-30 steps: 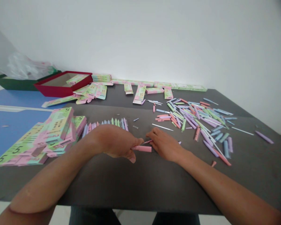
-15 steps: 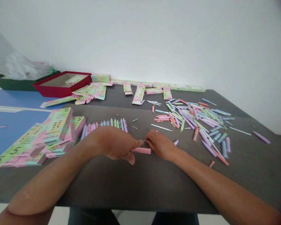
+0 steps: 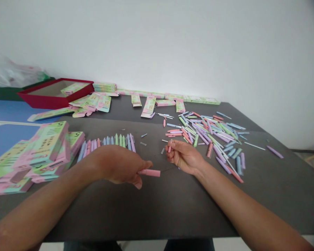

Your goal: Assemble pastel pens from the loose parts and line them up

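My left hand (image 3: 122, 165) is closed on a pink pen barrel (image 3: 150, 173), whose wide end points right, toward my other hand. Between the thumb and fingers of my right hand (image 3: 184, 155) is a small pink pen part (image 3: 170, 148) with a clear end; it stands roughly upright. A small clear piece (image 3: 162, 151) lies on the table just left of those fingertips. Behind my left hand runs a row of pastel pens (image 3: 116, 140), side by side, partly hidden by the wrist. The two hands are apart.
Loose pen parts and white refills (image 3: 209, 130) are heaped at the right. Printed boxes (image 3: 45, 144) are stacked at the left. Farther back are a red box (image 3: 47, 101), flattened cartons (image 3: 91, 103) and a line of boxes along the wall (image 3: 199, 99). A plastic bag (image 3: 13, 75) sits behind.
My right hand has drawn away from the left and turned up, showing a small pink pen part in its fingers. My left hand still holds the pink barrel. The view has shifted right.
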`<state>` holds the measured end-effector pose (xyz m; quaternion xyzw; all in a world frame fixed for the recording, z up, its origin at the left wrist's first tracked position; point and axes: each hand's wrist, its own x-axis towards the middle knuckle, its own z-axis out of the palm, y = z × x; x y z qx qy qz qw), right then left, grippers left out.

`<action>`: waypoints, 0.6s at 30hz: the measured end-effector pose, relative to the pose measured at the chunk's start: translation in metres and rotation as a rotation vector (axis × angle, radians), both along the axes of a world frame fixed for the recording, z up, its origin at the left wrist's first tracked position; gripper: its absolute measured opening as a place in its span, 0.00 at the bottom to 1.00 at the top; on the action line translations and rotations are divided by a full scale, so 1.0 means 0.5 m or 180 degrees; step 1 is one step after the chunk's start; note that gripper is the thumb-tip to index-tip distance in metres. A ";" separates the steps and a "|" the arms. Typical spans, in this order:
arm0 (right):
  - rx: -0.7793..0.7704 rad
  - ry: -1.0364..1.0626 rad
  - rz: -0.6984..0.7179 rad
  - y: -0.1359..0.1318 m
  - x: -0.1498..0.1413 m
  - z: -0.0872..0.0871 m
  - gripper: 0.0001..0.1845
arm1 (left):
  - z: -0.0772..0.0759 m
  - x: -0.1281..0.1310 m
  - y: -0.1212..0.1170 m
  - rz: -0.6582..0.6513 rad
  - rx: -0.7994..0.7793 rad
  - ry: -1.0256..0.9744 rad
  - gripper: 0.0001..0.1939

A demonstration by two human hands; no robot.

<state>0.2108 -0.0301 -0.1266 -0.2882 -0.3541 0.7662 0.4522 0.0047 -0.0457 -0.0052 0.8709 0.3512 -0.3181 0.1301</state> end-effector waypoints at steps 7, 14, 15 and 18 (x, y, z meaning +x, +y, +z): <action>0.0414 -0.0140 -0.0044 0.000 -0.001 -0.007 0.09 | -0.008 0.005 -0.002 -0.0041 -0.0025 -0.0021 0.29; 0.0619 -0.0222 -0.0242 -0.005 -0.008 -0.004 0.17 | -0.007 0.015 -0.008 -0.0035 -0.0026 0.0055 0.30; 0.0641 -0.0227 -0.0254 -0.005 -0.008 -0.004 0.18 | -0.006 0.016 -0.009 -0.0042 -0.0040 0.0079 0.30; 0.0663 -0.0251 -0.0272 -0.004 -0.005 -0.006 0.16 | -0.003 0.022 -0.012 -0.0031 -0.0078 0.0126 0.30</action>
